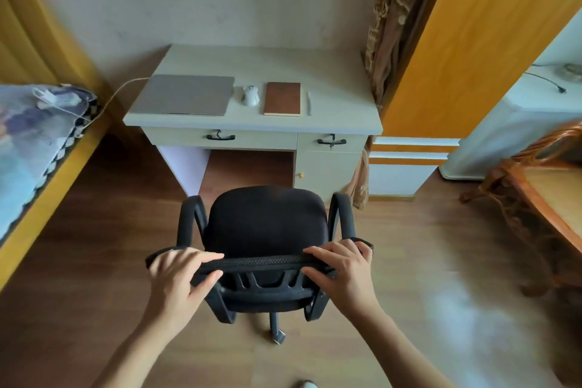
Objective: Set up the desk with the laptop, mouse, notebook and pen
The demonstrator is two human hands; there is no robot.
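Observation:
A pale desk stands against the wall. On it, in a row from left to right, lie a closed grey laptop with a cable at its left, a white mouse, a closed brown notebook and a white pen. A black office chair stands in front of the desk, facing it. My left hand and my right hand both grip the top edge of its backrest.
A bed with a yellow frame runs along the left. An orange door and a curtain are right of the desk. A carved wooden table stands at the right. Wooden floor surrounds the chair.

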